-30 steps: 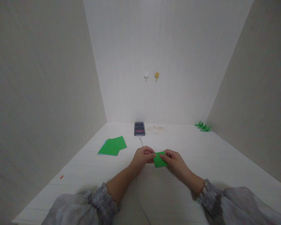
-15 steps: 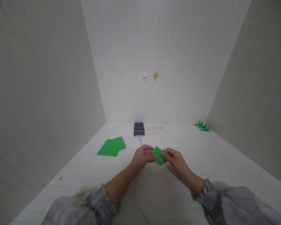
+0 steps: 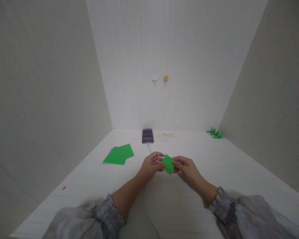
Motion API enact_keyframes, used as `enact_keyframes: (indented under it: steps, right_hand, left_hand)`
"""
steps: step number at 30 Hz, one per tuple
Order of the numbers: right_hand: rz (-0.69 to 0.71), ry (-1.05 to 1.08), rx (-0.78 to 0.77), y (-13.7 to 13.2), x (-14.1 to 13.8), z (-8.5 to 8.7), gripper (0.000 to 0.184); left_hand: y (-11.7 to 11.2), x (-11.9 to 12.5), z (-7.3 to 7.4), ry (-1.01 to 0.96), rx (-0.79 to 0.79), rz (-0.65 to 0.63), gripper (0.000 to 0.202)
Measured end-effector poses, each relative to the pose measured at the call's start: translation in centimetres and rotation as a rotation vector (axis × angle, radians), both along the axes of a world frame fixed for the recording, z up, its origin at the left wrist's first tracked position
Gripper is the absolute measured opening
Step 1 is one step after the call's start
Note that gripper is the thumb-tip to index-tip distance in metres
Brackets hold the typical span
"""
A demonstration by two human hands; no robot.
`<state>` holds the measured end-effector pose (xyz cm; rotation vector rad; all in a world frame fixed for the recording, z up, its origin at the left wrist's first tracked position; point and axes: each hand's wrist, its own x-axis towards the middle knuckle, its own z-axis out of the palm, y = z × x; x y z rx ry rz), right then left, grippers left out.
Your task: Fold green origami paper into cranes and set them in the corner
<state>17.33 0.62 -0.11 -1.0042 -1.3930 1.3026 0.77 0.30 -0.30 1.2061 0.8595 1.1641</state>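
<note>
A small folded piece of green paper (image 3: 168, 163) is held just above the white table (image 3: 214, 166), between both hands. My left hand (image 3: 151, 163) pinches its left edge with fingers closed. On the other side my right hand (image 3: 184, 167) pinches the right edge, fingers closed too. The paper is tilted like a diamond. A ring shows on a finger of my left hand.
A stack of green paper sheets (image 3: 119, 155) lies to the left. A phone (image 3: 148, 135) lies near the back wall, with a white cable (image 3: 147, 202) running toward me. Several small green folded figures (image 3: 215, 133) sit at the back right corner. Two hooks (image 3: 159, 79) hang on the wall. A tiny red speck (image 3: 64, 188) lies at left.
The green paper has been turned from lying fairly square to a diamond tilt, and both hands have lifted slightly and shifted a little away from me.
</note>
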Motion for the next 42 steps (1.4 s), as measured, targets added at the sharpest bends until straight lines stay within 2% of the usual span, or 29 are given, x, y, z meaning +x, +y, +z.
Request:
enact_keyframes:
  steps: [4, 9, 18, 25, 29, 35, 39, 42]
  right_hand:
    - [0.028, 0.076, 0.060, -0.1, 0.1, 0.3, 0.027]
    - [0.018, 0.063, 0.090, -0.3, 0.1, 0.6, 0.026]
    - [0.141, 0.081, 0.084, -0.4, 0.3, 0.5, 0.025]
    - [0.126, 0.032, 0.118, -0.4, 0.9, 0.2, 0.019]
    - [0.130, 0.074, 0.114, -0.5, 1.1, 0.1, 0.014]
    - [0.163, 0.160, 0.024, -0.8, 1.1, 0.3, 0.016]
    - [0.136, 0.179, 0.028, -0.8, 1.1, 0.2, 0.016]
    - [0.166, 0.189, 0.045, -0.8, 1.1, 0.0, 0.011]
  left_hand:
    - [-0.2, -0.1, 0.2, 0.014, 0.029, 0.026, 0.040]
    - [-0.6, -0.1, 0.8, 0.025, 0.049, 0.051, 0.032]
    - [-0.9, -0.2, 0.8, 0.012, 0.014, -0.049, 0.019]
    - [-1.0, -0.3, 0.4, -0.048, -0.036, -0.071, 0.023]
    - [-1.2, 0.0, 0.4, -0.085, -0.034, -0.098, 0.024]
    - [-1.3, 0.1, 0.5, -0.156, -0.059, -0.113, 0.024]
    - [-1.4, 0.1, 0.8, -0.168, -0.079, -0.111, 0.023]
    - [-1.5, 0.2, 1.0, -0.185, -0.075, -0.120, 0.020]
